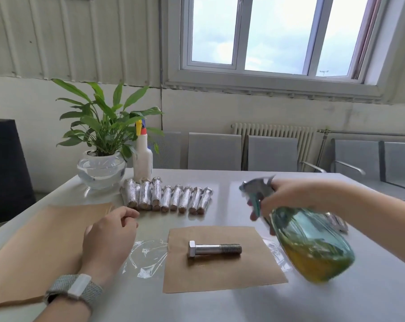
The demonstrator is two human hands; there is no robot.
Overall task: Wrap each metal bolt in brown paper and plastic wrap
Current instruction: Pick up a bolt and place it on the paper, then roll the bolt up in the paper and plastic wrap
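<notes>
- Your right hand (281,196) is curled round the neck of a blue-green spray bottle (313,242), fingers by the trigger; the bottle is lifted off the bench (220,307), tilted, and blurred, with yellowish liquid pooled in its lower part.
- Your left hand (110,238) holds nothing; its fingers are loosely curled and it rests on the near-left bench, partly over a large brown paper sheet (41,240). A grey woven wristband (73,291) sits on that wrist.
- Between your hands, a smaller square of brown paper (220,273) lies flat on the bench, on top of a piece of clear plastic wrap (145,259) whose crinkled edges show at its left and right sides.
- The bare metal bolt (214,249) lies on its side in the middle of that square, hex head to the left, threaded end to the right.
- Further away, a row of wrapped bolts (166,197) lies side by side, touching one another, with shiny wrap outside and brown ends facing you.
- Just behind the row's left end stands a white spray bottle (142,159) with a red and yellow nozzle.
- Left of it is a green plant (103,119) in a clear glass bowl (101,171).
- Behind your right forearm something metallic lies on the bench, too hidden and blurred to tell what.
</notes>
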